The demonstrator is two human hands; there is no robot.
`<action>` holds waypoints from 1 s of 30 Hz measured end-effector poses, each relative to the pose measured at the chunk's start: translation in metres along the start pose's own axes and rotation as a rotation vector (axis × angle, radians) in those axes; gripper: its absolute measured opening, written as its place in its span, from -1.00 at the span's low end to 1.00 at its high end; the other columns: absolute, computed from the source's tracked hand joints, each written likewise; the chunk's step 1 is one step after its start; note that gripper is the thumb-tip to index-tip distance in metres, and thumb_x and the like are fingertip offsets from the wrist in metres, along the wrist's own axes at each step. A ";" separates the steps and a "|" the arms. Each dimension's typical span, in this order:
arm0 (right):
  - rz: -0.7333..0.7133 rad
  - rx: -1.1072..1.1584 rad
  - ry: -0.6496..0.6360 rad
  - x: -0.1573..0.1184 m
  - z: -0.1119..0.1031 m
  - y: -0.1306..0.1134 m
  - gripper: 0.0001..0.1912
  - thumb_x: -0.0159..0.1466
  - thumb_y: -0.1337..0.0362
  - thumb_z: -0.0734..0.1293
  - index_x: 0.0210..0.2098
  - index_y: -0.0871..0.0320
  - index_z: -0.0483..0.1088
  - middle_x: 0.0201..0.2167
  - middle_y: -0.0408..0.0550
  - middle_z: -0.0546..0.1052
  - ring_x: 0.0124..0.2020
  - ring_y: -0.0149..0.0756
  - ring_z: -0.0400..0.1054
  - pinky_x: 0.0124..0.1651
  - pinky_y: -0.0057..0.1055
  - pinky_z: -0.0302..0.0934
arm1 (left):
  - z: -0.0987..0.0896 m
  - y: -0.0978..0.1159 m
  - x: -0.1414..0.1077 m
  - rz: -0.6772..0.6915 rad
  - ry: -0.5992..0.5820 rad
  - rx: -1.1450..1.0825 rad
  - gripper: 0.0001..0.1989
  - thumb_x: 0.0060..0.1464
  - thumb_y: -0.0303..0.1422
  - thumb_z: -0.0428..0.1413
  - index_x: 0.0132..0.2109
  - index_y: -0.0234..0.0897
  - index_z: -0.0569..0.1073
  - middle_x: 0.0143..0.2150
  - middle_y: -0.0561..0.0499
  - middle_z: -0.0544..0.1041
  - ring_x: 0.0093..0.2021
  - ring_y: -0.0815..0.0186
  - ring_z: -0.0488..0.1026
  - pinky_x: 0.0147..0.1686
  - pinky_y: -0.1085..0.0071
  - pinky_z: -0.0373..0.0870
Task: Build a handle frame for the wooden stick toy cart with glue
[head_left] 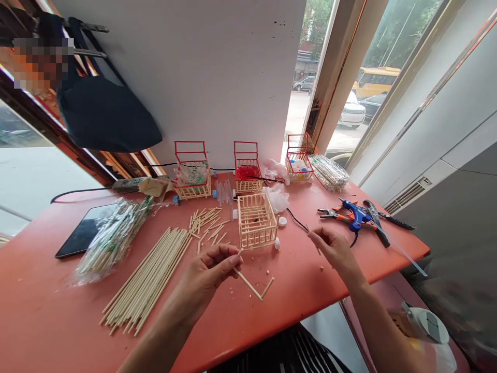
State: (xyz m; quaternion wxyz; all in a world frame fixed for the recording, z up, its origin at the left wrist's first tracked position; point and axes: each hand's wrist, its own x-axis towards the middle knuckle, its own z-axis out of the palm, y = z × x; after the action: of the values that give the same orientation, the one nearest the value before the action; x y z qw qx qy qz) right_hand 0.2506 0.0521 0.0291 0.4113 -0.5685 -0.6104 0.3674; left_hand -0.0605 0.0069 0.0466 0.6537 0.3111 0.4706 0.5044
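Observation:
My left hand point(218, 267) pinches a joined piece of thin wooden sticks point(250, 286) between thumb and fingers. A short stick stands up from its far end at an angle. My right hand point(332, 251), to the right, has its thumb and fingertips closed on a short wooden stick point(319, 250), mostly hidden by the fingers. Between and beyond the hands stands a small cart-like basket of wooden sticks point(258, 223) with white caps as wheels. A pile of short cut sticks point(204, 223) lies left of it, and long sticks point(145, 280) lie in a bundle nearer me.
Three baskets with red handles point(193, 178) stand along the wall. A blue glue gun point(354, 215) lies at the right among pliers point(330, 212) and a hammer point(373, 210). Bagged sticks point(112, 238) lie over a dark tablet point(79, 235) at the left of the red table point(50, 311).

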 end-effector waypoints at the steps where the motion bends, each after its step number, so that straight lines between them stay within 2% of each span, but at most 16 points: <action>1: 0.005 -0.040 -0.003 -0.002 0.003 0.005 -0.63 0.30 -0.04 0.36 -0.38 0.15 0.40 -0.55 -0.20 0.29 -0.54 -0.39 0.15 -0.48 -0.45 0.08 | -0.001 0.003 0.000 0.007 0.015 -0.019 -0.62 -0.29 -0.23 0.52 -0.33 -0.31 0.62 -0.43 0.00 0.64 -0.45 0.41 0.53 -0.42 0.56 0.46; 6: 0.093 -0.132 -0.017 -0.010 0.009 0.016 -0.62 0.30 -0.07 0.29 -0.36 0.14 0.41 -0.52 -0.13 0.42 -0.54 -0.34 0.24 -0.56 -0.45 0.13 | -0.005 0.018 -0.001 0.075 0.068 -0.074 -0.62 -0.35 -0.28 0.55 -0.34 -0.30 0.63 -0.45 0.02 0.64 -0.42 0.39 0.57 -0.38 0.57 0.50; 9: 0.112 -0.171 -0.029 -0.012 0.009 0.017 -0.63 0.30 -0.04 0.27 -0.38 0.13 0.42 -0.56 -0.11 0.46 -0.58 -0.33 0.26 -0.57 -0.45 0.14 | -0.004 0.022 0.001 0.092 0.059 -0.070 -0.63 -0.33 -0.29 0.54 -0.34 -0.31 0.64 -0.46 0.02 0.64 -0.42 0.37 0.58 -0.38 0.56 0.52; 12: 0.114 -0.198 -0.043 -0.013 0.010 0.017 -0.64 0.32 -0.03 0.26 -0.38 0.13 0.41 -0.61 -0.13 0.45 -0.62 -0.35 0.23 -0.56 -0.44 0.13 | -0.001 0.017 0.004 0.081 0.043 -0.069 -0.63 -0.32 -0.29 0.54 -0.33 -0.32 0.64 -0.44 0.00 0.65 -0.42 0.36 0.58 -0.39 0.55 0.53; 15: 0.089 -0.172 -0.034 -0.014 0.012 0.017 -0.64 0.33 -0.03 0.27 -0.39 0.13 0.39 -0.57 -0.10 0.50 -0.57 -0.33 0.29 -0.50 -0.42 0.16 | 0.004 0.008 0.005 0.080 0.044 -0.083 -0.63 -0.33 -0.27 0.54 -0.34 -0.31 0.64 -0.44 0.00 0.66 -0.42 0.37 0.58 -0.40 0.56 0.53; 18: 0.079 -0.048 -0.063 -0.015 0.016 0.015 -0.64 0.34 -0.05 0.27 -0.38 0.12 0.33 -0.50 -0.06 0.55 -0.53 -0.34 0.34 -0.42 -0.40 0.21 | 0.009 -0.001 0.005 0.078 0.030 -0.103 -0.63 -0.32 -0.28 0.54 -0.34 -0.31 0.63 -0.44 0.01 0.65 -0.42 0.38 0.58 -0.40 0.56 0.53; 22: 0.074 0.142 -0.134 -0.018 0.025 0.007 -0.59 0.36 -0.11 0.25 -0.37 0.10 0.25 -0.48 -0.10 0.53 -0.57 -0.40 0.28 -0.45 -0.42 0.18 | 0.015 -0.009 0.006 0.075 -0.005 -0.144 -0.65 -0.29 -0.30 0.53 -0.34 -0.31 0.63 -0.43 0.02 0.66 -0.41 0.37 0.58 -0.39 0.55 0.54; 27: 0.066 0.198 -0.195 -0.025 0.035 -0.011 -0.64 0.35 -0.05 0.30 -0.33 0.14 0.33 -0.46 -0.12 0.49 -0.52 -0.41 0.26 -0.45 -0.44 0.15 | 0.023 -0.014 0.008 0.080 0.021 -0.187 -0.65 -0.30 -0.31 0.53 -0.33 -0.31 0.63 -0.43 0.02 0.66 -0.39 0.37 0.59 -0.37 0.54 0.55; 30: 0.051 0.199 -0.219 -0.027 0.039 -0.020 -0.66 0.37 0.02 0.30 -0.37 0.14 0.36 -0.45 -0.12 0.48 -0.49 -0.40 0.28 -0.40 -0.44 0.18 | 0.024 -0.017 0.008 0.078 0.027 -0.186 -0.65 -0.28 -0.32 0.53 -0.31 -0.31 0.63 -0.42 0.01 0.66 -0.39 0.36 0.59 -0.35 0.52 0.56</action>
State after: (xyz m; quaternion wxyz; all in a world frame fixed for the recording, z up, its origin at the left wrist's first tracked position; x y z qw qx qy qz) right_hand 0.2076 0.0244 0.0297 0.3872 -0.4968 -0.5977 0.4959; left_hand -0.0313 0.0108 0.0381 0.6534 0.2604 0.4178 0.5752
